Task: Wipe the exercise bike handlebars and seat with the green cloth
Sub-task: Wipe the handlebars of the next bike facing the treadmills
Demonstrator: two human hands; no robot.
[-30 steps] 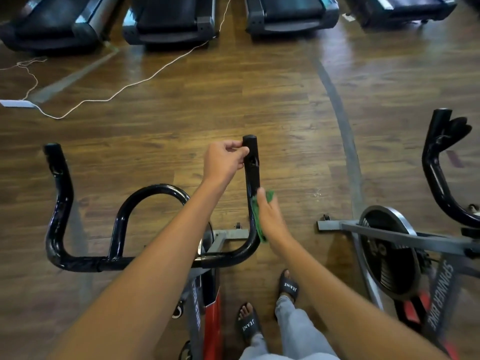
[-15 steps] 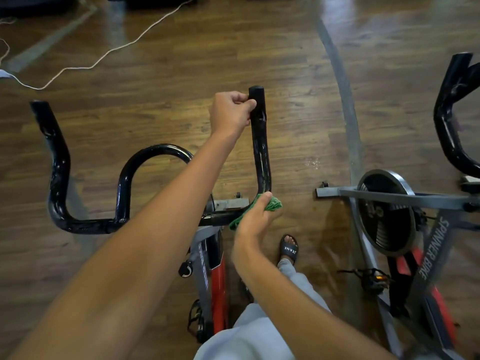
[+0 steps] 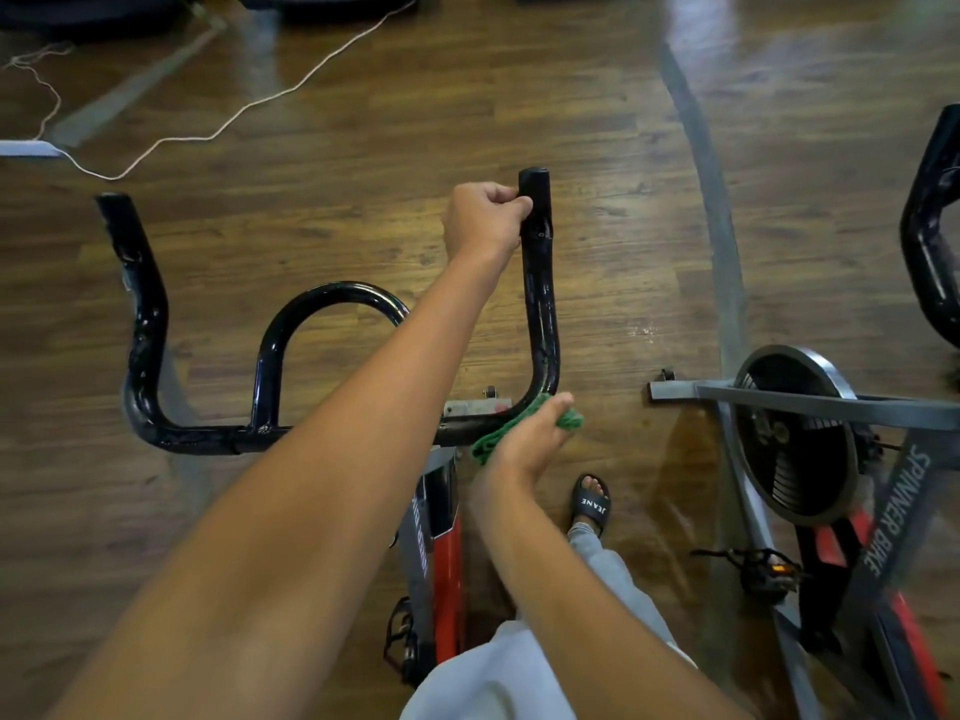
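Brown wood floor (image 3: 322,122) fills the room, shiny in spots, with a grey curved line (image 3: 719,241) painted across it. A thin white cord (image 3: 270,96) snakes over the boards toward the far left, where dark machine bases (image 3: 322,0) sit along the far edge of the floor.

Black handlebars (image 3: 270,356) of the exercise bike (image 3: 447,558) stand in the middle. They have two long horns that point away and a round loop between them. The left horn stands free with bare floor all around it. The left hand (image 3: 480,220) is curled around the right horn, just under its tip. The right hand (image 3: 524,444) holds the green cloth (image 3: 491,444), bunched up, and presses it against the low bend where the right horn turns into the cross bar. Green bits stick out on both sides of the fingers.

A strip of bare floor lies between this bike and a second bike (image 3: 893,501) to the right. That one has a round grey wheel (image 3: 795,433) and a pedal (image 3: 763,566) sticking out into the gap. The person's foot in a black sandal (image 3: 589,504) stands in that gap, close to the red frame. Grey trousers (image 3: 608,563) show below. I cannot see the seat.
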